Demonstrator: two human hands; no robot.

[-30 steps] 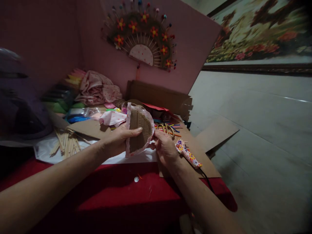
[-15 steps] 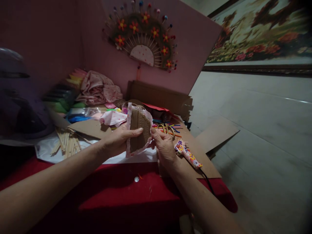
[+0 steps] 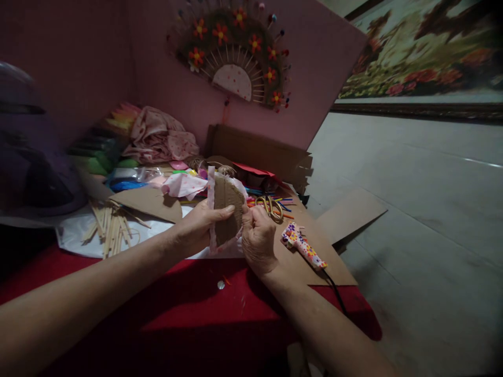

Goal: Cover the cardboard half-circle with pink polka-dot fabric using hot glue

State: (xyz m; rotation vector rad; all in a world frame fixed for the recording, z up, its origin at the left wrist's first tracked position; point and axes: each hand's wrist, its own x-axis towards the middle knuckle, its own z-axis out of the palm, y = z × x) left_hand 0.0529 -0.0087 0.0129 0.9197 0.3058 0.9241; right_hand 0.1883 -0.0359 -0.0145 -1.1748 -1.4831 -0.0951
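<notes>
A half-round cardboard piece (image 3: 227, 212), its edge wrapped in pink dotted fabric, is held up over the front of the table. My left hand (image 3: 200, 222) grips it by the straight side, thumb lying across the bare cardboard. At the curved edge my right hand (image 3: 258, 235) is closed, with thumb and bent fingers pinching the fabric border. Just beyond my right hand lie gold-handled scissors (image 3: 270, 208). Farther right, a flower-patterned glue gun (image 3: 303, 246) rests on a flat cardboard sheet (image 3: 330, 267).
Wooden sticks (image 3: 110, 230) and a cut cardboard piece (image 3: 149, 203) lie on the left. Behind them are crumpled pink fabric (image 3: 161, 136) and coloured craft supplies. A decorated fan (image 3: 231, 57) hangs on the pink board. The red tablecloth (image 3: 188, 298) covers the front edge.
My right fingers have curled more tightly against the curved edge, and that hand has turned inward. The cardboard piece has tilted and shifted slightly right in the view.
</notes>
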